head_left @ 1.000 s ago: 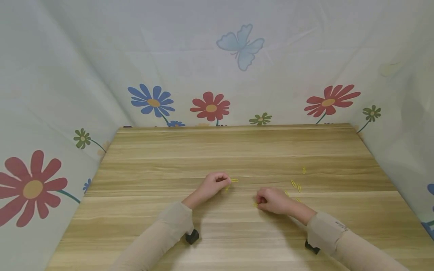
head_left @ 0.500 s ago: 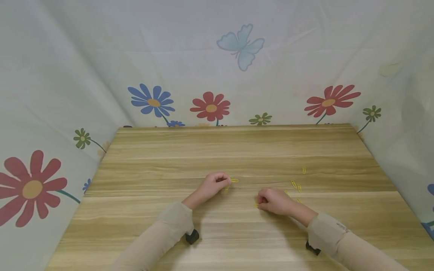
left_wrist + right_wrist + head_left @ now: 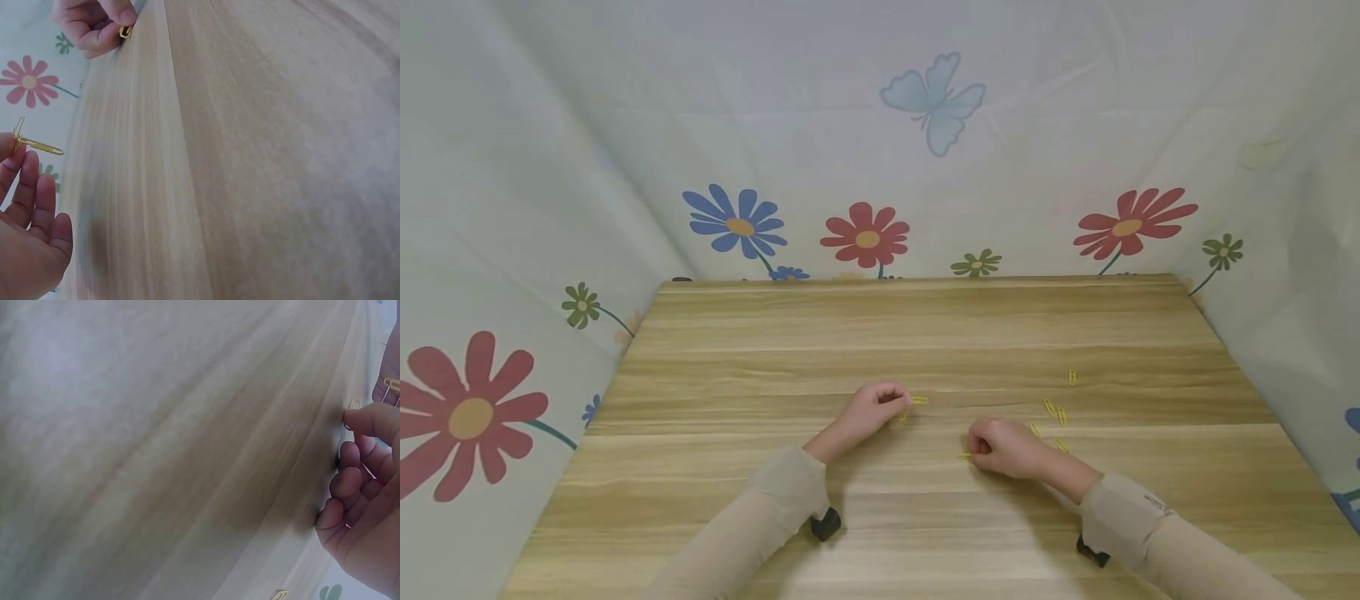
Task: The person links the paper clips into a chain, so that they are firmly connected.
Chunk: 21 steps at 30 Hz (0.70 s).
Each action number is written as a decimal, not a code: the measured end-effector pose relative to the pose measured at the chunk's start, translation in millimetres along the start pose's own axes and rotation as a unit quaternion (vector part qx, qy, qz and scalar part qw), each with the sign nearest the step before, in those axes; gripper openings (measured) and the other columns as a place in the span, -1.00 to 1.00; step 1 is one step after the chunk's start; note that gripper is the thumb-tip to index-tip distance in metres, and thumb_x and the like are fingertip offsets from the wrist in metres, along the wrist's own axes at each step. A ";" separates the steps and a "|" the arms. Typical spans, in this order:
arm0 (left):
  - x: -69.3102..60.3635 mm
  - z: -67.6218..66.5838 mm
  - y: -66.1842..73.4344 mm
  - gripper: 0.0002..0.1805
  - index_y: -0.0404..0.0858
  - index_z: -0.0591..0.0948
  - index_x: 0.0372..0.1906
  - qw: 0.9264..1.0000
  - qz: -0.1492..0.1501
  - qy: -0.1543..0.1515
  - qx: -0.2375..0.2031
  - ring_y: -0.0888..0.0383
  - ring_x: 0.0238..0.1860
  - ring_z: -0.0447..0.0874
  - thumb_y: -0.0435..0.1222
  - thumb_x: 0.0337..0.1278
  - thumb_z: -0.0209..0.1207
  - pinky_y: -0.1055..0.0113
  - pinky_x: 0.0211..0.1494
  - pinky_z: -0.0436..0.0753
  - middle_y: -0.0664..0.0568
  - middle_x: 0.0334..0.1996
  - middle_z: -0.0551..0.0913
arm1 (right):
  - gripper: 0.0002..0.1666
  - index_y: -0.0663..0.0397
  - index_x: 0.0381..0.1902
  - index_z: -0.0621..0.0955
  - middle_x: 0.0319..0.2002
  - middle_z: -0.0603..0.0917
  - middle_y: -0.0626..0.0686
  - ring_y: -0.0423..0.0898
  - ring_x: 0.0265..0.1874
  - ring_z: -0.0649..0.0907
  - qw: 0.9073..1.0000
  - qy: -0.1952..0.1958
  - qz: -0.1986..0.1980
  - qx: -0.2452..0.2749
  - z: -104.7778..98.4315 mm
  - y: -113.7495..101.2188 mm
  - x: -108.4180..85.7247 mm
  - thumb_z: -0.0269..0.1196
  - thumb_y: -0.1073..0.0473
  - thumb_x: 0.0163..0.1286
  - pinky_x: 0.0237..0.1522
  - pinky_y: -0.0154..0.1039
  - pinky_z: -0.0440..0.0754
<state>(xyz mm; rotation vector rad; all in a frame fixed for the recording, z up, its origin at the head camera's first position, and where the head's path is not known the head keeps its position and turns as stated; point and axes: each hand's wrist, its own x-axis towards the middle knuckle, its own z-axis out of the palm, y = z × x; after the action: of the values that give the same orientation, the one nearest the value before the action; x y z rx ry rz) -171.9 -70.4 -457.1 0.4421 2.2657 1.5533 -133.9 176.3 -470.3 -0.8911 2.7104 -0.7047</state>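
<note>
Between thumb and fingertips, my left hand (image 3: 871, 410) pinches yellow paper clips. Two show in the left wrist view: one paper clip (image 3: 44, 147) points out sideways, and another paper clip (image 3: 19, 128) stands up and meets it near the fingertips. My right hand (image 3: 1009, 447), to the right and nearer the body, pinches a single yellow paper clip (image 3: 965, 456); its end sticks out past the fingertips. The hands are apart, with bare wood between them. In the right wrist view, the right thumb and index finger cover part of that paper clip (image 3: 354, 405).
Several loose yellow paper clips lie right of and beyond the right hand, among them a far paper clip (image 3: 1072, 377) and a near paper clip (image 3: 1062, 446) beside the wrist. The wooden table (image 3: 820, 333) meets a flowered cloth (image 3: 1037, 167) at the back and sides.
My right hand has shifted very slightly, and its paper clip sticks out a little more to the left. The left hand and its paper clips have stayed in place.
</note>
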 end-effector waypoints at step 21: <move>8.8 3.0 -20.2 -0.75 -0.26 0.60 -0.28 1.000 -0.008 0.004 0.008 0.24 -0.43 0.38 -0.16 0.13 0.08 0.41 -0.38 0.42 0.08 -0.39 0.56 | -0.89 -0.03 -0.56 0.52 -0.57 0.44 -0.20 -0.36 -0.59 0.35 0.999 -0.004 -0.034 -0.021 -4.4 4.2 -2.6 0.23 0.20 0.12 -0.54 -0.45 0.34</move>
<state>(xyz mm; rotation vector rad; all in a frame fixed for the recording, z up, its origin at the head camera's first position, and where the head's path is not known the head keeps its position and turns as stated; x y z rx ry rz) -179.5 -71.1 -478.0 0.4212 2.2829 1.5327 -135.4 182.5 -468.4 -0.9980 2.7095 -0.6575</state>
